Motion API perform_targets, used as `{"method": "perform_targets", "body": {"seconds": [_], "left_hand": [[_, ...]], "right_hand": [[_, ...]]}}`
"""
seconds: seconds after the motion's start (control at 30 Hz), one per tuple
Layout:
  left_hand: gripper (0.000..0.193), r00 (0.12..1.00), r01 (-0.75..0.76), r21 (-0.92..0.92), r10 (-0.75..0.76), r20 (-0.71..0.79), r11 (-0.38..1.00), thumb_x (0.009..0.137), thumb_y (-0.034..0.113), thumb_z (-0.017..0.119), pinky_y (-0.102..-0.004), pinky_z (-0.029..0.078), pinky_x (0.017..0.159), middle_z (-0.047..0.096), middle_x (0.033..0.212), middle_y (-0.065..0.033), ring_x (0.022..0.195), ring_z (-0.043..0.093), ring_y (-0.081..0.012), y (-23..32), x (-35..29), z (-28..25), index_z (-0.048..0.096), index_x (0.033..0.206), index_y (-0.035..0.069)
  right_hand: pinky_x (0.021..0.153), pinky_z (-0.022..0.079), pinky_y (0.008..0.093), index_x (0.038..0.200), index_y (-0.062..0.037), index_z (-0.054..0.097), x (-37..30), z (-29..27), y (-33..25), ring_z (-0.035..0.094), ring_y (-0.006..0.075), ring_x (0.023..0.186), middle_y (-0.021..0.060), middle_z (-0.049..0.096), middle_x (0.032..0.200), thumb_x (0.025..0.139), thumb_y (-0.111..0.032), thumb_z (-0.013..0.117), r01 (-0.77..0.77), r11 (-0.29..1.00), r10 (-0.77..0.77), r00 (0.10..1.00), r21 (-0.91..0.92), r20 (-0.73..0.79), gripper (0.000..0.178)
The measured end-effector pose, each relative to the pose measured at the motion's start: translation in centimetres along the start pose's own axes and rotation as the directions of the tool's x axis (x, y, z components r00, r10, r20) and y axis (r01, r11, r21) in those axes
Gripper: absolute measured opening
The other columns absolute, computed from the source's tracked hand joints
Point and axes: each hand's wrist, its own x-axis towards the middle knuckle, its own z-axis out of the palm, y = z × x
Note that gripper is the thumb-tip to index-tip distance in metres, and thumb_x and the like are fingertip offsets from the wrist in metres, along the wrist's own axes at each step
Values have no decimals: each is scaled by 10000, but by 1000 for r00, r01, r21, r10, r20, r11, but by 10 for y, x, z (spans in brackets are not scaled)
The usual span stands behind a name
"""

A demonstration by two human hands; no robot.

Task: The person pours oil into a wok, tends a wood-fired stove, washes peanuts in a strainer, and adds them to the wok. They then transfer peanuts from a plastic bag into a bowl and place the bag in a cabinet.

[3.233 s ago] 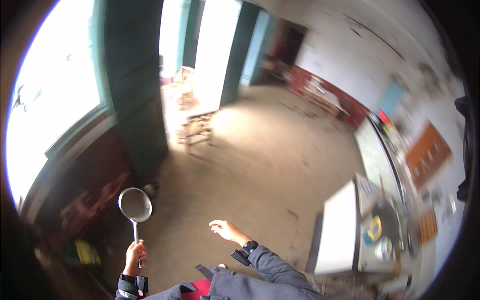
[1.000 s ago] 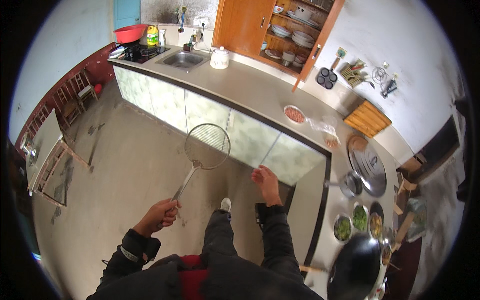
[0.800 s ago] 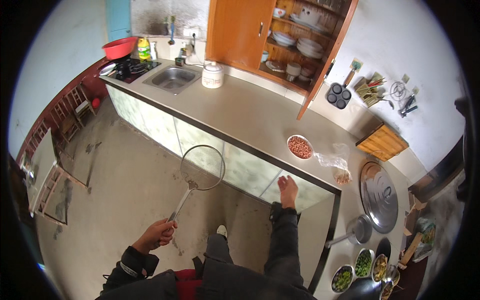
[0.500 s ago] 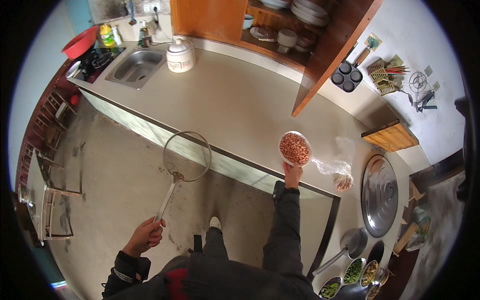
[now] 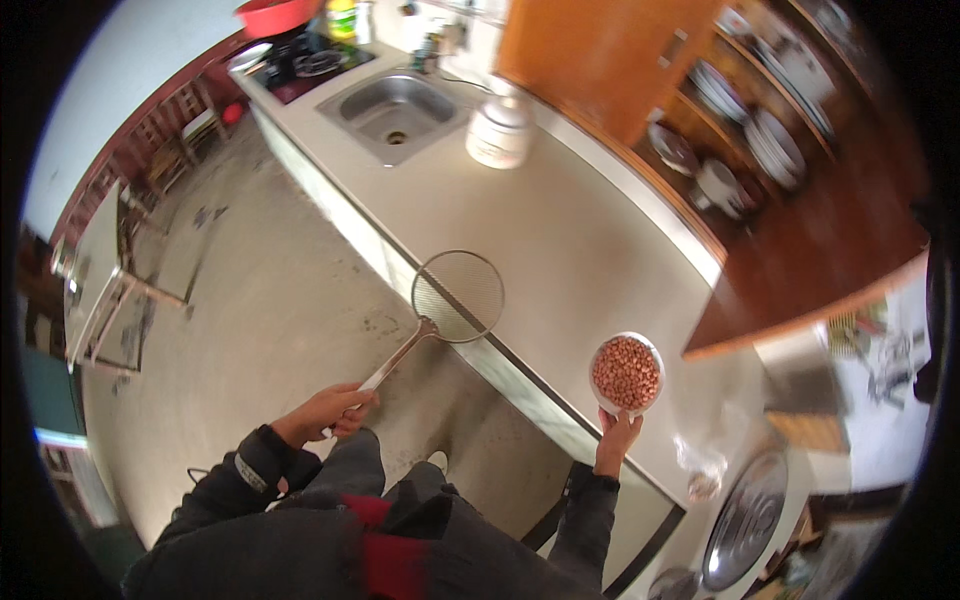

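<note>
Fingers over there clench the strainer in my left hand; my right hand grasps the bowl of nuts.

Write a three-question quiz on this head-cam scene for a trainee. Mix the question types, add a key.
1. Which of the person's hands holds the round mesh strainer?
2. True or false: the fingers of the right hand touch the bowl of reddish nuts.
3. Fill in: just to the right of the sink, on the counter, stands a whitish, lidded ____.

Key:
1. The left hand, gripping it by the handle.
2. True.
3. Jar.
</note>
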Motion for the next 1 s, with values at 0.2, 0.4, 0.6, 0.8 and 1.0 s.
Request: {"method": "perform_targets", "body": {"seconds": [0.2,0.4,0.6,0.8,1.0], "left_hand": [[187,1000,-23,-11,23,-19,1000,1003,243,474,-208,217,392,301,612,82,459,271,-33,72,-11,-124,533,981,66],[164,999,-46,115,43,31,992,979,231,486,-213,241,388,331,605,80,458,317,-34,182,-28,-245,514,975,69],[180,997,-79,194,80,4,978,960,250,495,-223,270,388,354,625,66,466,329,-48,282,23,-325,513,981,72],[206,999,-46,162,43,22,986,959,272,502,-234,269,385,348,626,56,463,325,-53,375,106,-384,519,990,68],[201,995,47,115,-57,85,992,959,256,510,-238,255,386,330,604,63,448,301,-52,466,188,-431,527,984,57]], "right_hand": [[804,585,376,1265,8,403,-55,200,-10,652,324,954,189,564,1178,905,-53,482,-55,993,83,952,-102,294,374],[790,599,393,1223,24,349,-104,419,1,661,351,923,230,537,1179,923,-39,472,-163,978,205,851,-128,483,330],[806,610,396,1246,31,364,-90,603,25,661,350,943,218,538,1202,890,-7,456,-173,971,238,749,-164,619,370],[784,612,380,1281,50,387,-37,725,70,659,311,970,196,554,1218,878,-17,444,-99,961,247,721,-256,647,412],[724,621,359,1299,6,351,30,814,117,675,299,923,195,566,1189,895,-35,456,7,952,195,754,-306,627,420]]}}
